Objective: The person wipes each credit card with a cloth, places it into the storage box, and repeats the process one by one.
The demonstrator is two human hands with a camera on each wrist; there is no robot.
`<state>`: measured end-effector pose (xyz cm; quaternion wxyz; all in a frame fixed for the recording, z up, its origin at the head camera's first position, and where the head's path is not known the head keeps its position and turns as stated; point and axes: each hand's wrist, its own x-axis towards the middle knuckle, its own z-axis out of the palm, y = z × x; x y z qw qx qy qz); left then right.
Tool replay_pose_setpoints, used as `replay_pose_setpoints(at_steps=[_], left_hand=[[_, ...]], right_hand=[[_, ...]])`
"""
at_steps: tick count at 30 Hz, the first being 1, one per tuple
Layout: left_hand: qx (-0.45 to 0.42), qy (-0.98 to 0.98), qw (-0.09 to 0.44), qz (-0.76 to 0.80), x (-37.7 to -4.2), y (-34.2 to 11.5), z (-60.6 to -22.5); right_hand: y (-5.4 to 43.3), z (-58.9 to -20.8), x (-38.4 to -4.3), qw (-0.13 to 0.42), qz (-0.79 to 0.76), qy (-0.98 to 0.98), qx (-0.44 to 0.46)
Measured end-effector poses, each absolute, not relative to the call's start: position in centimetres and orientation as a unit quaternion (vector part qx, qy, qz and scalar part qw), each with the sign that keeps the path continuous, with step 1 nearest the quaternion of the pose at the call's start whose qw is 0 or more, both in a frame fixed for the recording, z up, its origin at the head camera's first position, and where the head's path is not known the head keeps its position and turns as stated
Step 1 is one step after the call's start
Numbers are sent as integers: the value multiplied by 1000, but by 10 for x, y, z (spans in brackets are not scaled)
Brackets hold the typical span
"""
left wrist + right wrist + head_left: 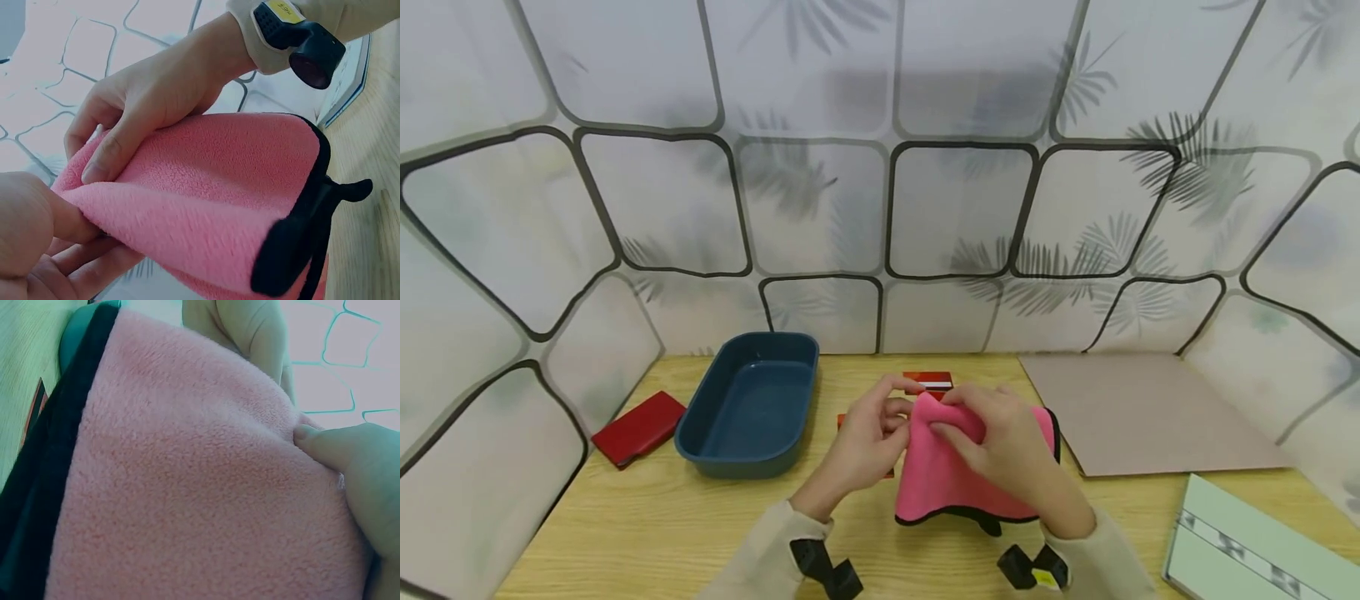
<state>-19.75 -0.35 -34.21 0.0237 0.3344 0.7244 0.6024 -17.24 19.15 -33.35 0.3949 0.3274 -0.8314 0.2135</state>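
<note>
A pink fleece cleaning cloth (936, 479) with black edging hangs raised over the table, folded over at its top. My right hand (1007, 437) pinches the top edge, its thumb pressed on the near face, as the right wrist view shows with the thumb (331, 447). At the upper left corner, my left hand (868, 437) holds the folded edge between thumb and curled fingers; in the left wrist view this left hand (37, 244) is partly behind the cloth. A black strip or loop (353, 190) dangles from the edging.
Red packets or cards (928, 381) lie behind the cloth, partly covered. A deep blue tray (745, 467) stands to the left, with a red wallet-like item (640, 429) beside it. At right lie a greyish-pink board (1157, 417) and a pale green box or book (1247, 542).
</note>
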Motion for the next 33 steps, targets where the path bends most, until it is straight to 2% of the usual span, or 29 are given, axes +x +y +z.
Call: replay_pose_setpoints(at_steps=[5, 15, 27, 33], left_hand=[[344, 717, 22, 606, -199, -4, -343], [316, 715, -19, 624, -199, 1, -348], [310, 706, -2, 637, -202, -5, -343], [287, 696, 32, 657, -204, -10, -338]], right_hand=[[191, -334, -174, 405, 206, -831, 319], [199, -333, -179, 403, 180, -842, 310], [213, -327, -178, 387, 182, -865, 261], [220, -325, -178, 387, 181, -872, 237]])
